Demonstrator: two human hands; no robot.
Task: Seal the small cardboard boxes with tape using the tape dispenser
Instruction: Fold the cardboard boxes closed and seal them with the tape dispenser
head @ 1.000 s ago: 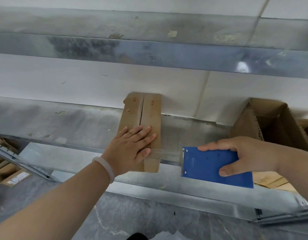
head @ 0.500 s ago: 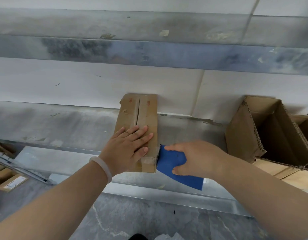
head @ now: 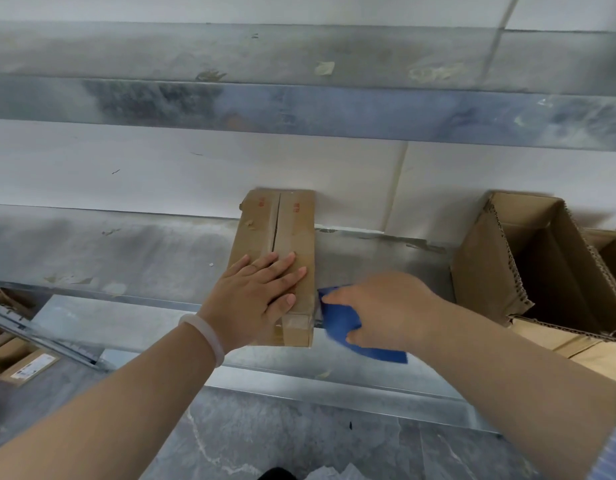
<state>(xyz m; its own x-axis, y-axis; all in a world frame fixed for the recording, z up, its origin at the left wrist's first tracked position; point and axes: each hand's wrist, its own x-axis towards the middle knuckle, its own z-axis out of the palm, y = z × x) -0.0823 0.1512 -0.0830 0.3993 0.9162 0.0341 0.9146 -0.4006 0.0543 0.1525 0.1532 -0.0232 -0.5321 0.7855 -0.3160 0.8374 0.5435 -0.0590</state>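
Note:
A small brown cardboard box (head: 292,223) lies on the metal bench (head: 126,251), its two top flaps meeting along a centre seam. My left hand (head: 254,299) presses flat on the near end of the box, fingers straight. My right hand (head: 382,310) grips the blue tape dispenser (head: 337,320), whose front edge touches the box's near right side. Clear tape shows across the box's near end under my left hand.
An open empty cardboard box (head: 542,258) stands at the right on the bench, with flat cardboard (head: 576,344) below it. More boxes (head: 26,365) sit low at the left. A white wall and a metal beam (head: 299,109) rise behind.
My right hand has brought the blue dispenser leftward from well clear of the box until it touches the box's right side. My left hand has stayed pressed on the box.

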